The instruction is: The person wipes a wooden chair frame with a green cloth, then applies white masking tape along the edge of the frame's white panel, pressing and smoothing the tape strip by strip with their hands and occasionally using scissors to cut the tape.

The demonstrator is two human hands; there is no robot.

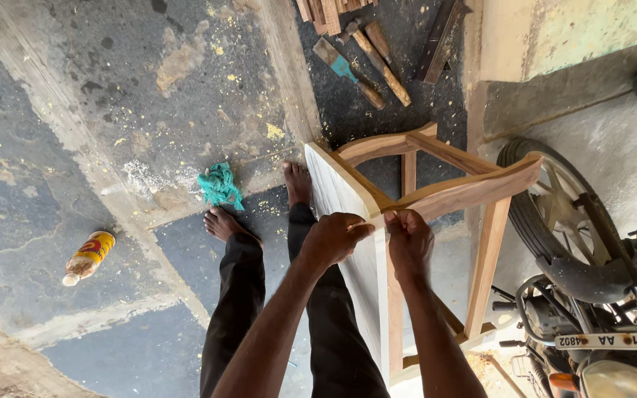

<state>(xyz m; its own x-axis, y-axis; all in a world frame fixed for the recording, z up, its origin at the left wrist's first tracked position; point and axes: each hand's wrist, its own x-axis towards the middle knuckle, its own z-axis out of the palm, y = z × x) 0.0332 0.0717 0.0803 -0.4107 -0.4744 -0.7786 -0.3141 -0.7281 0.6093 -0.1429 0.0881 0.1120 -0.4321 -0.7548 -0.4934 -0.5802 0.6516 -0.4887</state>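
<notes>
A bare wooden chair frame [451,188] stands in front of me, seen from above, with a pale flat panel [348,221] along its left side. My left hand [335,237] rests on the top edge of that panel near the frame's corner joint. My right hand [407,239] pinches the same corner where the curved rail meets the leg. My bare feet [259,203] stand on the concrete floor to the left of the chair.
A motorcycle [591,295] is parked close on the right, its wheel beside the chair. Hammers and chisels [366,59] lie on the floor ahead. A teal rag [220,184] and a plastic bottle [88,256] lie to the left.
</notes>
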